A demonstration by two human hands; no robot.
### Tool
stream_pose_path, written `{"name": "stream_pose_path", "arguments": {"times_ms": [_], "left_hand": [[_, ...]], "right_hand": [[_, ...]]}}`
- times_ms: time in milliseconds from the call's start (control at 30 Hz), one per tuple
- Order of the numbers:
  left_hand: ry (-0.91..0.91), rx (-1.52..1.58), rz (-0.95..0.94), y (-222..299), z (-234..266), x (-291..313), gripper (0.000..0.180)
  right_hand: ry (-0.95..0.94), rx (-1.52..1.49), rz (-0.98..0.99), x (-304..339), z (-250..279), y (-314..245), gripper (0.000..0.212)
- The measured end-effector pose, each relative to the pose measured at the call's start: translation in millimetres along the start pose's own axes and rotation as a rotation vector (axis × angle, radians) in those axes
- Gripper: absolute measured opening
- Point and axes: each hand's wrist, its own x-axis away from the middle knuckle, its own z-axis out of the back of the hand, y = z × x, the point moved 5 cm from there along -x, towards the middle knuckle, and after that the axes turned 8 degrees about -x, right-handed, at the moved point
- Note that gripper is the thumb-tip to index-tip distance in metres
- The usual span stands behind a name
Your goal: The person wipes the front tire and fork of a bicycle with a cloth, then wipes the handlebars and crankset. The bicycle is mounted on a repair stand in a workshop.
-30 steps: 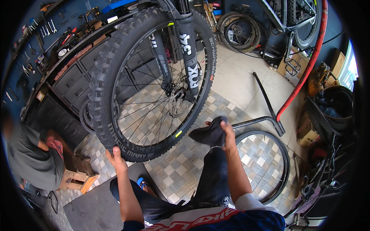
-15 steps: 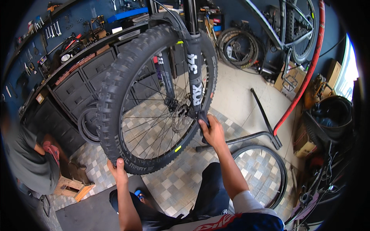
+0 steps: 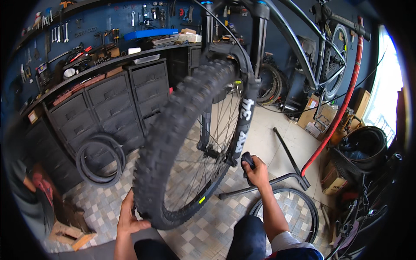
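Note:
A bicycle wheel [image 3: 149,173] with a chunky black tyre sits in a black suspension fork [image 3: 245,117]. My left hand [image 3: 129,220] cups the tyre at its lower left, fingers along the tread and thumb across its near bottom edge. In my right hand [image 3: 259,172] is a bunched dark rag [image 3: 248,164], gripped just to the right of the fork's lower end. A small gap separates this hand from the fork. Blur softens the tyre tread.
Black drawers [image 3: 108,102] stand under a cluttered workbench at left. Loose tyres [image 3: 100,160] lean there. A red stand pole [image 3: 336,123] with black legs rises at right, beside a tyre [image 3: 313,208] on the floor. Another person's sleeve [image 3: 26,203] and a wooden stool [image 3: 71,234] are lower left.
The wheel and fork have swung right in view, and the wheel shows more edge-on. My right hand has come away from the fork's lower end with the rag. My left hand stays at the tyre.

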Motion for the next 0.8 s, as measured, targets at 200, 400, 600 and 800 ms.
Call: {"name": "stream_pose_path", "arguments": {"times_ms": [200, 400, 600, 800], "left_hand": [[-0.315, -0.177, -0.023, 59.8, 8.6, -94.0, 0.109], [-0.353, -0.151, 0.072, 126.8, 22.1, -169.1, 0.056], [-0.288, -0.189, 0.091, 227.4, 79.9, -272.3, 0.035], [-0.733, -0.383, -0.054, 292.7, 23.6, -365.9, 0.028]], "right_hand": [[-0.292, 0.430, -0.134, -15.1, 19.1, -34.3, 0.041], [-0.533, 0.685, -0.434, -6.8, 89.6, -98.3, 0.049], [-0.663, 0.645, -0.668, 4.7, 168.2, -164.2, 0.041], [-0.554, 0.532, -0.687, 68.1, 232.1, -232.6, 0.058]]}}
